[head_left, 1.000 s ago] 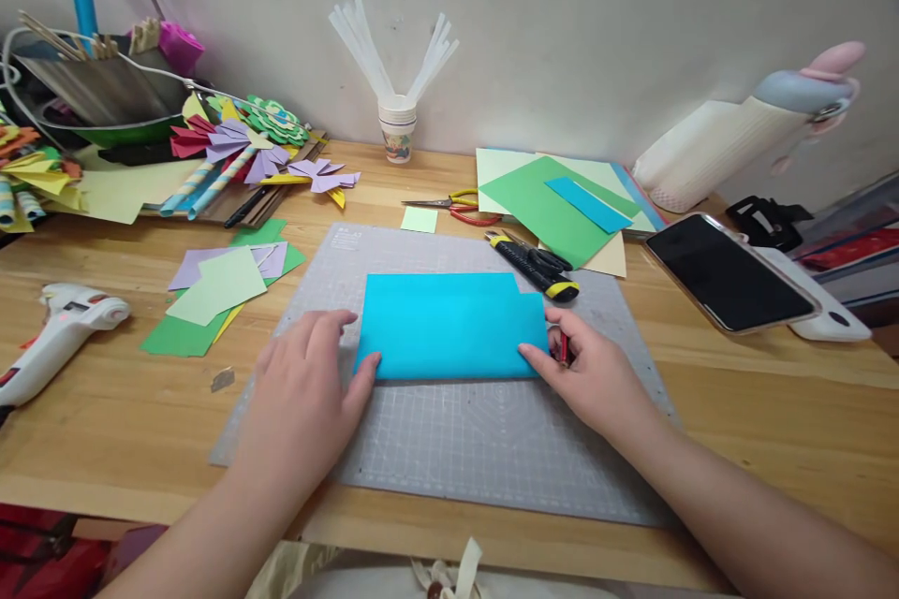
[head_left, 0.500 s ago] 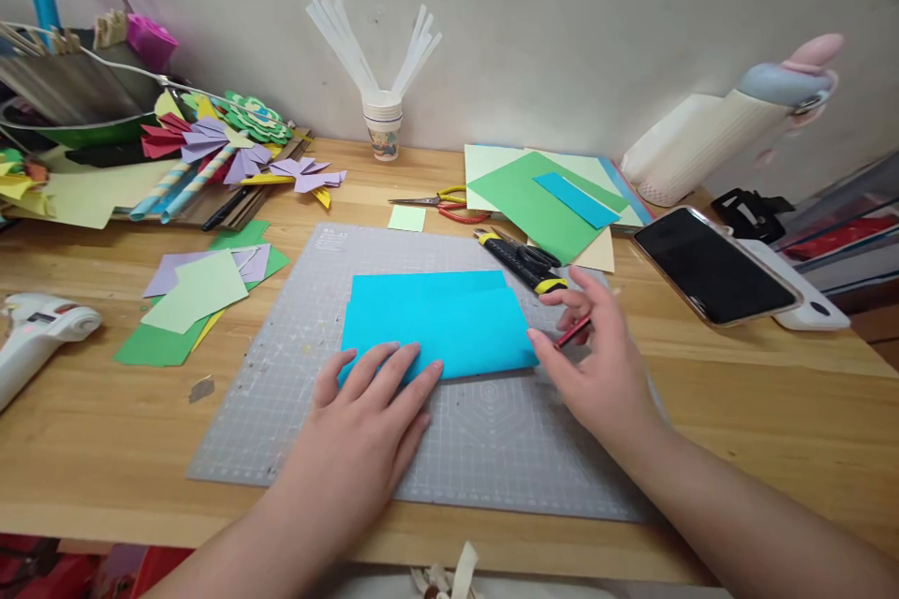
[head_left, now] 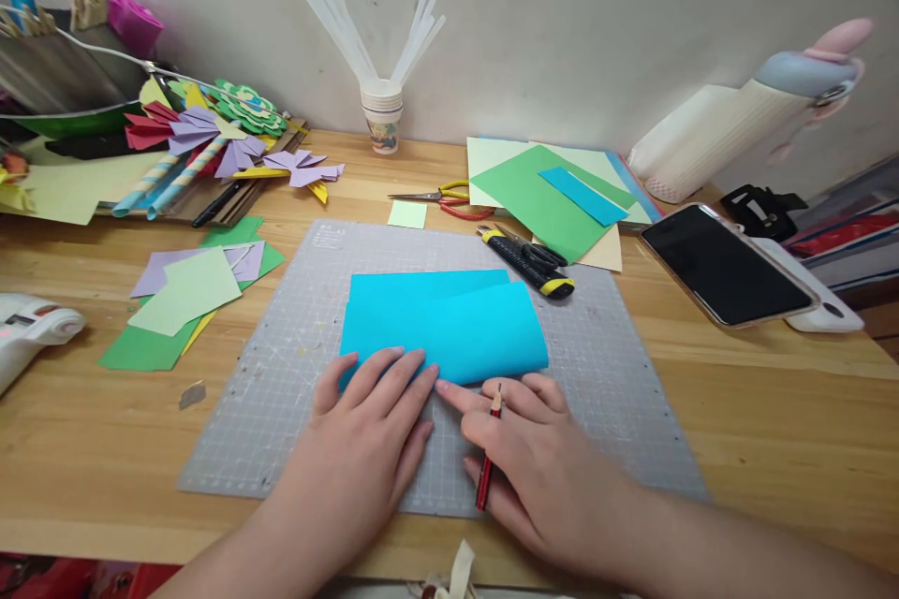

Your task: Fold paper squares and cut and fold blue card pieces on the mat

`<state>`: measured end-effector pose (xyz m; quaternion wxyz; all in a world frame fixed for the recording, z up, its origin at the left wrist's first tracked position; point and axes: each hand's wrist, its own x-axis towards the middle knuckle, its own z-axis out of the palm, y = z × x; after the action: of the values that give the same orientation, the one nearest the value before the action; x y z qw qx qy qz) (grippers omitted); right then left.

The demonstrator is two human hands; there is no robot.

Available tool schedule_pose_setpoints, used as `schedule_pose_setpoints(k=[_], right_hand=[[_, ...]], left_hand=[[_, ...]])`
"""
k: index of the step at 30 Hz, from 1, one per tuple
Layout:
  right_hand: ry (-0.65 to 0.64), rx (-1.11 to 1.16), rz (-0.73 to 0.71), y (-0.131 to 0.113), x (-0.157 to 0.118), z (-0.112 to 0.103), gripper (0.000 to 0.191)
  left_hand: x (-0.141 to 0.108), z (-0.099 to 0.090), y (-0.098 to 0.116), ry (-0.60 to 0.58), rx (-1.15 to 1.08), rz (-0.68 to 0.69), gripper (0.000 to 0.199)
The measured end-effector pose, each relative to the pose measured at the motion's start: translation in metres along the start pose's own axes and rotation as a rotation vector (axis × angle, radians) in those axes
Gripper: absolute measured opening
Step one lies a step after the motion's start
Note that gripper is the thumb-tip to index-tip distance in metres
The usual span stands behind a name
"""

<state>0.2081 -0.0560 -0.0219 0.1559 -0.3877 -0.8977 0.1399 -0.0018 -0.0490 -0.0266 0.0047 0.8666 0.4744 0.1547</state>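
A bright blue sheet of paper (head_left: pixel 435 318), folded over with its layers slightly askew, lies on the grey cutting mat (head_left: pixel 281 374). Its right end bulges up a little at the fold. My left hand (head_left: pixel 372 430) rests with fingers spread on the paper's near edge, left of the middle. A short red and black pencil (head_left: pixel 486 468), sharpened tip pointing away from me, is tucked in my right hand (head_left: pixel 540 459). The index finger of that hand is stretched out to the near edge, close to my left fingertips. Its other fingertips lie along the same edge.
Behind the paper lie a utility knife (head_left: pixel 526 264) and black scissors (head_left: pixel 542 253). Red and yellow-handled scissors (head_left: pixel 449 197) and a green sheet (head_left: pixel 534 215) are further back. Paper scraps (head_left: pixel 193 290) and a glue gun (head_left: pixel 32 328) sit left, a phone (head_left: pixel 727 262) right.
My right hand has moved from the paper's right end to its near edge, beside my left hand, carrying the pencil. The left hand stays on the paper. The view has shifted slightly.
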Motion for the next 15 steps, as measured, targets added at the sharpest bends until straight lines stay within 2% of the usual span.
schedule_pose_setpoints(k=[7, 15], right_hand=[[-0.028, -0.045, -0.006, -0.003, -0.005, 0.008, 0.019], [0.136, -0.152, 0.042, -0.006, -0.014, 0.011, 0.011]], left_hand=[[0.001, 0.001, 0.001, 0.005, 0.019, 0.004, 0.031], [-0.001, 0.002, 0.000, -0.006, 0.028, -0.013, 0.032]])
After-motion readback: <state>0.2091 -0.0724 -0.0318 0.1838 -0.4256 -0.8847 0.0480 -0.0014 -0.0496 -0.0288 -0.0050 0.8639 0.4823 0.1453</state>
